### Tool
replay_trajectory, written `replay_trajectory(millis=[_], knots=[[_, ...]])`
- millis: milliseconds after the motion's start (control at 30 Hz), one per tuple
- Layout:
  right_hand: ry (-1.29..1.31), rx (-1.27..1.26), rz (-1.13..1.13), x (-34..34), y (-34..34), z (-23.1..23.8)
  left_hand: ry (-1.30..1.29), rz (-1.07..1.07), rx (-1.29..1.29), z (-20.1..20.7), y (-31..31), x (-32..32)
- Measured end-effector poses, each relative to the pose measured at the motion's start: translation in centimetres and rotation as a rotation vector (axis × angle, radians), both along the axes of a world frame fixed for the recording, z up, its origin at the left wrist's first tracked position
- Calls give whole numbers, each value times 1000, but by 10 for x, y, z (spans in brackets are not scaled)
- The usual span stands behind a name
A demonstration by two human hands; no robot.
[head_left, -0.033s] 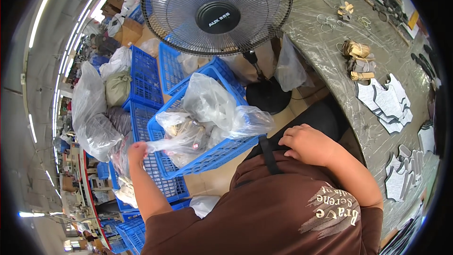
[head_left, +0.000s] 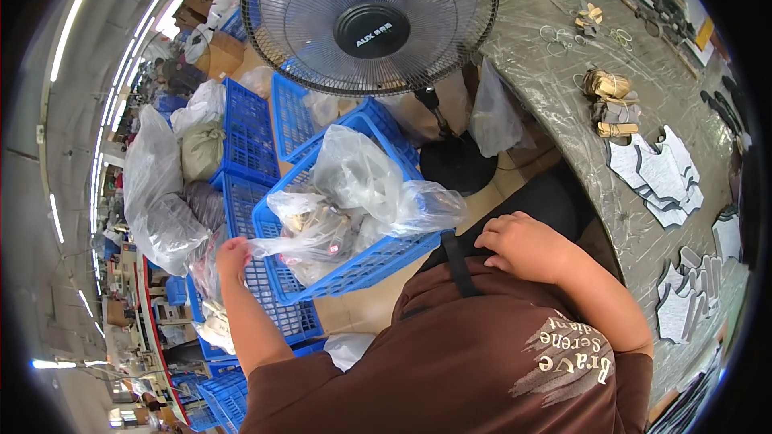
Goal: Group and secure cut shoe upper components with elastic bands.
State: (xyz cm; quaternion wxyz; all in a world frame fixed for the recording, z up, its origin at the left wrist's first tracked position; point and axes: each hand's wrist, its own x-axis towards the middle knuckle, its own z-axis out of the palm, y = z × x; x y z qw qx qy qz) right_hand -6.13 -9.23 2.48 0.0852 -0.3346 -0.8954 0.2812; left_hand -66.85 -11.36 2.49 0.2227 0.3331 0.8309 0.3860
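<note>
your left hand (head_left: 233,257) pinching stretched end of clear bag (head_left: 318,245), rest of bag sitting in blue crate (head_left: 370,265). right hand (head_left: 523,245) resting on your lap (head_left: 551,197), fingers kinda loosely curled. black fan (head_left: 371,30) standing beyond crate, tabletop (head_left: 675,96) running along your right.

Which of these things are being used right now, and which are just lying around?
In use:
- clear plastic bag, its edge pulled out by the left hand
- blue crate holding that bag

Apparently just lying about:
- black fan
- tied bundles on the table
- grey cut pieces, also there
- olive bag at left
</note>
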Motion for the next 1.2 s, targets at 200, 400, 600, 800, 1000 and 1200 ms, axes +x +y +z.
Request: replay_trajectory(millis=[200, 400, 600, 800, 1000, 1200], knots=[[10, 8, -6, 2, 0, 1, -502, 235, 332, -17, -2, 17], [24, 16, -2, 2, 0, -2, 174, -4, -1034, 7, 2, 57], [-19, -31, 37, -6, -2, 2, 15, 209, -830, -117, -65, -30], [-20, -43, -27, 4, -2, -10, 118, 668, -291, -141, -39, 24], [-3, -21, 16, -1, -4, -1, -306, 961, 139, -197, -79, -63], [-10, -19, -4, -4, -4, -8, 953, -111, -652, -176, -46, -48]])
